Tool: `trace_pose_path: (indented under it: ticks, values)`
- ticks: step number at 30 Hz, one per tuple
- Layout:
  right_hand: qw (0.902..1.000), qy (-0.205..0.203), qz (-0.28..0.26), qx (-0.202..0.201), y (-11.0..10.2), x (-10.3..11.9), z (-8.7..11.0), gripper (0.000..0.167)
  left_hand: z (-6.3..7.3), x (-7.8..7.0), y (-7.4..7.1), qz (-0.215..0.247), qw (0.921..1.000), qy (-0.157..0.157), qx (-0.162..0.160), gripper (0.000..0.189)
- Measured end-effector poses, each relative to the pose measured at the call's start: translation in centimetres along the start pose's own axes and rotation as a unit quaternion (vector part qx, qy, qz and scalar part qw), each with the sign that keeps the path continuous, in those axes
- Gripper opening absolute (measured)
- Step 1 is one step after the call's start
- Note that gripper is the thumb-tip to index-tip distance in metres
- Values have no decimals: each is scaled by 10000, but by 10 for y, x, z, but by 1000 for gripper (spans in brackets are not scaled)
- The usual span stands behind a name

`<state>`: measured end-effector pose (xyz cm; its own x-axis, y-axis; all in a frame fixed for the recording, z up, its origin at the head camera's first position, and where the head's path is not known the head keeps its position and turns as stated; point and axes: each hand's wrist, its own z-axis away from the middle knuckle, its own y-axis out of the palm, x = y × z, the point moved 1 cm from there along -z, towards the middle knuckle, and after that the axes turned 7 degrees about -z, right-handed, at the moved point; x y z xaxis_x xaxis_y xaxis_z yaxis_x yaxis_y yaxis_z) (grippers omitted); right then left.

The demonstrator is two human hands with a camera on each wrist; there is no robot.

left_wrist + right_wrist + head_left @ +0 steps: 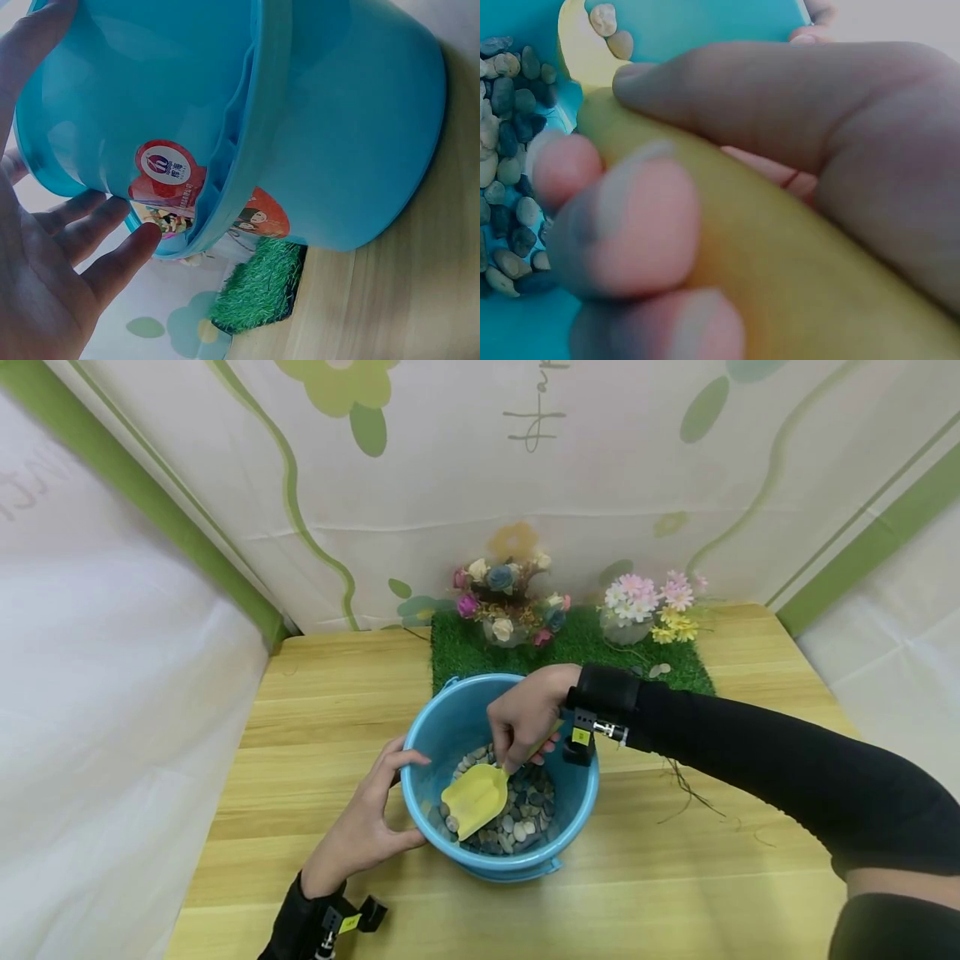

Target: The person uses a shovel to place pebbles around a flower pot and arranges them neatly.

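A blue plastic bucket stands on the wooden table, with a layer of grey and pale pebbles at its bottom. My left hand holds the bucket's left side, one finger over the rim and the thumb against the outer wall. Inside the bucket, my right hand grips the handle of a yellow toy shovel. The shovel's blade points down and left over the stones. Beside the blade, two pebbles show against the blue wall in the right wrist view.
Behind the bucket lies a green artificial grass mat bearing a mixed flower arrangement and a pot of pink, white and yellow flowers. Printed white curtains hang around the wooden table. Dry strands lie right of the bucket.
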<state>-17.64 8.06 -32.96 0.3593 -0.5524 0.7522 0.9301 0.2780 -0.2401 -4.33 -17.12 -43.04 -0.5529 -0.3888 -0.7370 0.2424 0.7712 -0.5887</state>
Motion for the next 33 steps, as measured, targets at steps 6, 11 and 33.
trace_pose_path:
  ticks: [6, 11, 33]
  values:
    - [9995, -280, 110, 32, -2, 2, 7, 31, 1, 0, 0, 5, 10000, -13, 21, 80]
    - [9989, -464, 111, -40, -5, 0, 16, 23, 1, 0, 0, -30, 10000, -17, 24, 78]
    - [9928, -1143, -260, -246, -3, -10, 35, 28, 2, -1, 0, -29, 10000, -9, -27, 74]
